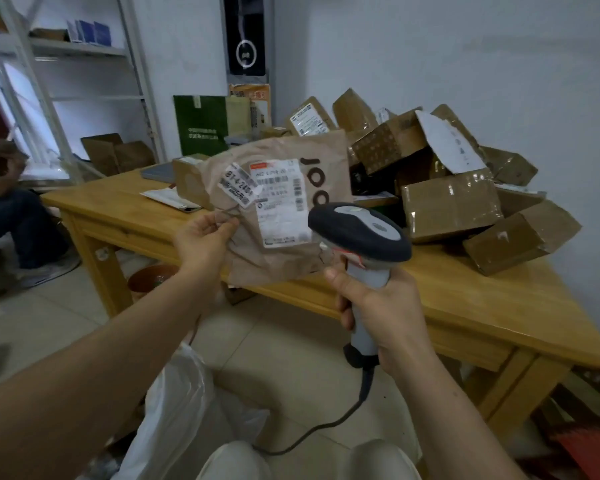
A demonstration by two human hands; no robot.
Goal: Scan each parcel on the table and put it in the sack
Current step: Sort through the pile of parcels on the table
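My left hand (201,237) pinches the left edge of a brown paper parcel bag (284,258), holding it upright above the table's front edge with its white shipping label (281,202) facing me. My right hand (378,306) grips the grey handle of a corded barcode scanner (359,230), whose dark head points at the label from close by. A white plastic sack (174,403) stands on the floor below my left arm, by my knees.
A heap of taped cardboard parcels (451,202) covers the right and back of the wooden table (499,306). A small box (187,178) and flat envelopes lie at the back left. Metal shelving stands at left; a seated person is at the far left edge.
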